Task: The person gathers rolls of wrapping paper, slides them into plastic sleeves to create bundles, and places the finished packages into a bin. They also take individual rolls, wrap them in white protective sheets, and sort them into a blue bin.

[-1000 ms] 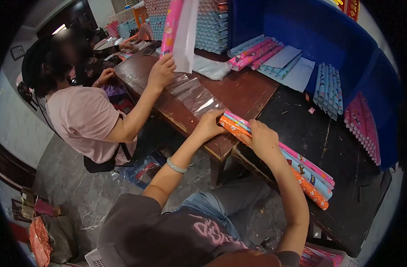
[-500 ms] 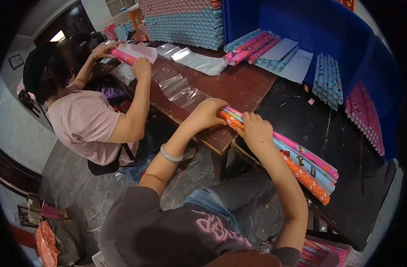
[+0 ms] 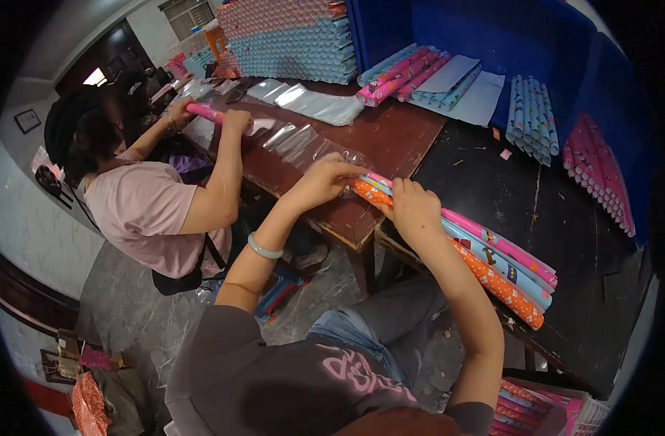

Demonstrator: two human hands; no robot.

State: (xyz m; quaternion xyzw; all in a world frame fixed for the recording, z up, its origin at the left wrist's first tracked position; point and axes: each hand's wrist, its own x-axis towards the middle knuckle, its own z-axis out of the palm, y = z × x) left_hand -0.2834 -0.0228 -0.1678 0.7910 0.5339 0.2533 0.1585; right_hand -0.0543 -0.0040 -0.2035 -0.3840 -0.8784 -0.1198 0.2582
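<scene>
Black table (image 3: 579,240): right, its scrap-dotted surface between the roll bundle and the far blue rolls (image 3: 532,120).
Brown table (image 3: 405,134): left, its near corner just below the bundle's left end.
Roll bundle (image 3: 505,267): pink, blue, orange, slanting along the black table's near edge.
Clear plastic (image 3: 292,142): on the brown table, reaching the left hand (image 3: 321,182).
Right hand (image 3: 418,211): over the bundle, fingers close together.
Left hand: fingertips together at the bundle's left end; cannot tell whether they pinch plastic.
</scene>
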